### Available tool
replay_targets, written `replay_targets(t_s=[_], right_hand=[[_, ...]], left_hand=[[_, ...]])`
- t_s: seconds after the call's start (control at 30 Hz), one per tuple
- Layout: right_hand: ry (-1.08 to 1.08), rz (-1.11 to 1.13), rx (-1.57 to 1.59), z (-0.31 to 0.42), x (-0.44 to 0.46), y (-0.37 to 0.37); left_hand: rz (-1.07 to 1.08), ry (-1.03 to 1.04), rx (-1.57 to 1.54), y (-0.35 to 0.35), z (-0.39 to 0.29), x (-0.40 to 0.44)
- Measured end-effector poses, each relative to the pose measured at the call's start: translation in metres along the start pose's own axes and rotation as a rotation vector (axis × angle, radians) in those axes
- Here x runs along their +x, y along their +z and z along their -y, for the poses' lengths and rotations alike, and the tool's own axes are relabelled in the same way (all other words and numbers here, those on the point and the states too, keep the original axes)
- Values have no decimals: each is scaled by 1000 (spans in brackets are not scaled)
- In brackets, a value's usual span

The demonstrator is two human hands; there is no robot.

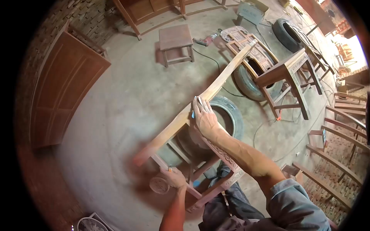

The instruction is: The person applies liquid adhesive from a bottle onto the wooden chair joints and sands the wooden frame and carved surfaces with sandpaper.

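Left hand (174, 177) clenches the chair frame (176, 125); right hand (207, 119) lies along it, grip unclear

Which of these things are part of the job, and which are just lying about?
Part of the job:
chair frame, left hand gripping it, right hand laid on it
nearest tyre, perhaps a support

Apparently just lying about:
stool
power tool
grey box
brown panel

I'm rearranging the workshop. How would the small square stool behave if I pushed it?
The stool should stay stiff, since it looks wooden with rails bracing its legs. It would probably slide rather than tip, being low on a smooth-looking floor. The cable beside it might snag a leg.
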State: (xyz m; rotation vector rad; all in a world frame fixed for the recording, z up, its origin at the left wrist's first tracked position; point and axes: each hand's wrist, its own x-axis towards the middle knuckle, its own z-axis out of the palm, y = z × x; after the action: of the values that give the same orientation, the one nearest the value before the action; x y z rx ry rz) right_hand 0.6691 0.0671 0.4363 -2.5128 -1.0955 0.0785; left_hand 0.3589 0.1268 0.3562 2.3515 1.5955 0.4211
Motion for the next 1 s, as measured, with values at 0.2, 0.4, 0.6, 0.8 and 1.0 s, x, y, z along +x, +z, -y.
replay_targets(t_s=[0.2,0.4,0.6,0.8,1.0], right_hand=[[-2,39,55,-6,-36,-17],[-34,2,42,-17,-50,-18],[-99,-8,9,-11,-4,-2],[41,-85,86,-10,-112,-33],[204,-122,102,9,-42,6]], left_hand=[[98,-84,-2,-6,-6,1],[115,-99,-22,-5,-4,-1],[31,-2,-58,-2,-4,4],[227,-177,-38,-13,-12,4],[332,-289,65,-29,-30,8]])
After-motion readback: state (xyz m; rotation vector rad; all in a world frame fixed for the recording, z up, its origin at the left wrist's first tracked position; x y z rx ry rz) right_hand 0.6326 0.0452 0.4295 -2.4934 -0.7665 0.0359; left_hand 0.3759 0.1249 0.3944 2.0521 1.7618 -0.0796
